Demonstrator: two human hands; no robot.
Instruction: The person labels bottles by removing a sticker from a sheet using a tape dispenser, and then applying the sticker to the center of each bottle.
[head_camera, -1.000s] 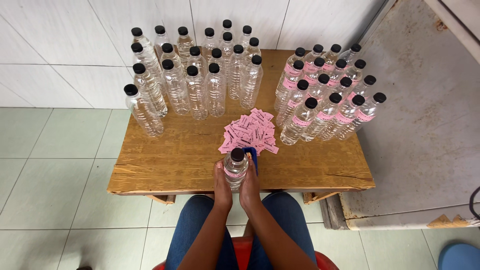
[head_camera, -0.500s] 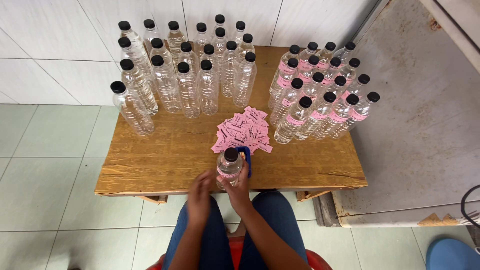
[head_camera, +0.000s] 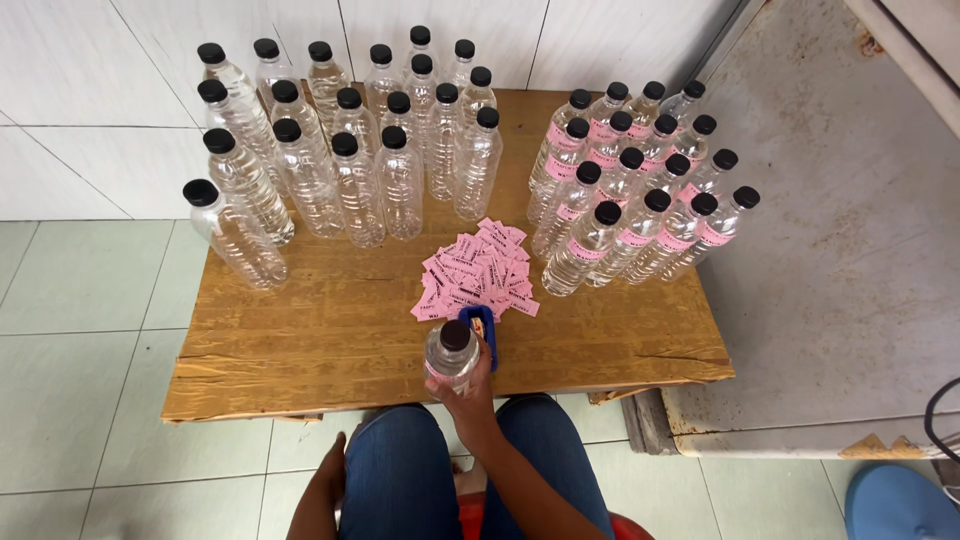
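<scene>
1. The right hand (head_camera: 470, 392) is closed around a clear bottle (head_camera: 452, 356) with a black cap, holding it upright at the near edge of the wooden table (head_camera: 300, 330), at about 6 o'clock from the pile of pink labels (head_camera: 475, 275).

2. The left hand (head_camera: 328, 480) has dropped below the table edge, beside the person's knee at 7 o'clock from the held bottle; only its back shows, so whether it is open or curled cannot be told.

3. A small blue object (head_camera: 482, 322), possibly a dispenser or tool, lies just behind the held bottle, touching the labels' near edge.

4. Risk, as a judgement: with one hand alone on a smooth bottle so close to the table edge, a slip could send it onto the lap or floor.

5. A sweep toward 1 o'clock could knock the labelled bottles (head_camera: 630, 190), which stand tightly packed; one toppling would likely take its neighbours with it. The same holds for the plain bottles (head_camera: 340, 140) at 11 o'clock.

6. The loose labels could scatter if the bottle or wrist brushes them.

7. Compared with a second ago: both hands then clasped the bottle; half a second ago the left was coming away, blurred; now it hangs low and apart. The bottle stays at the near edge, and the view has shifted slightly right.
</scene>
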